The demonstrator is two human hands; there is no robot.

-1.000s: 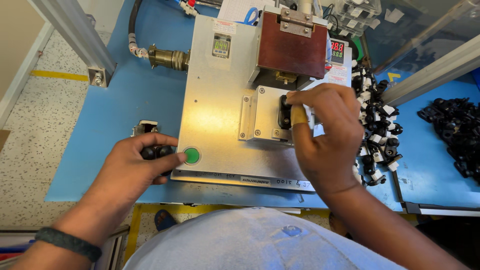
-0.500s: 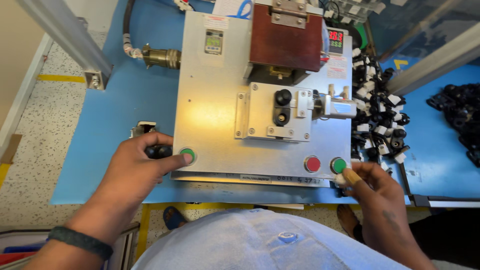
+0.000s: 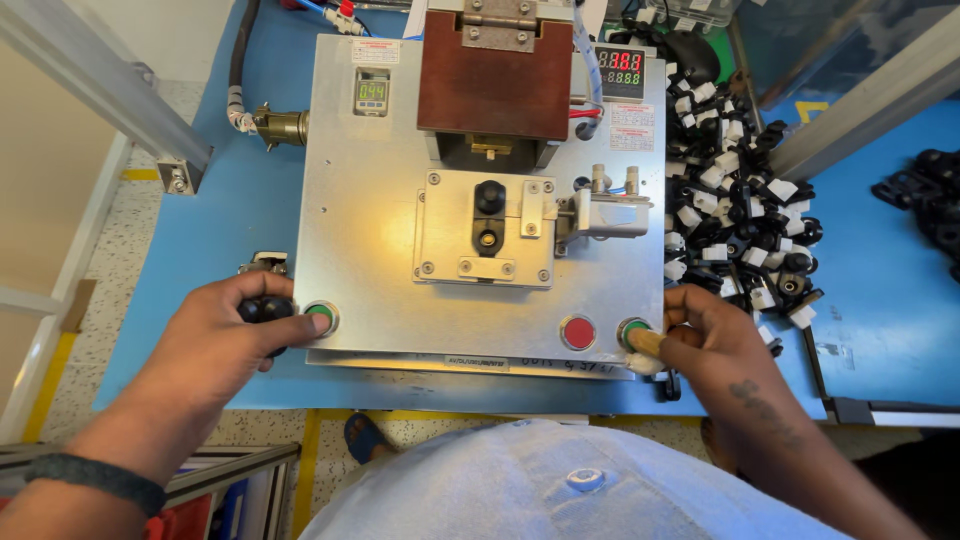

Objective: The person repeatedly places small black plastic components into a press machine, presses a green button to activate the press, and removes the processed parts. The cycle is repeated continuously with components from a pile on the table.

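Observation:
My left hand (image 3: 225, 335) curls around a small black part (image 3: 265, 308) at the left front corner of a metal press machine (image 3: 370, 230), with its thumb against the left green button (image 3: 320, 318). My right hand (image 3: 712, 340) rests at the right front corner with its fingers curled. Its thumb, in a tan finger cot, lies on the right green button (image 3: 632, 331), beside a red button (image 3: 578, 332). A black part (image 3: 489, 196) sits in the fixture plate (image 3: 440, 245) under the brown press head (image 3: 497, 80).
A heap of black-and-white parts (image 3: 740, 210) lies right of the machine on the blue table (image 3: 880, 300), with more black parts (image 3: 925, 195) at the far right. A controller with red digits (image 3: 620, 70) and a small gauge (image 3: 371, 95) sit at the back. Aluminium frame bars (image 3: 90, 80) cross both upper corners.
My right hand left the fixture, where it had set the black part, and came down to the right green button. My left hand stayed at the left green button.

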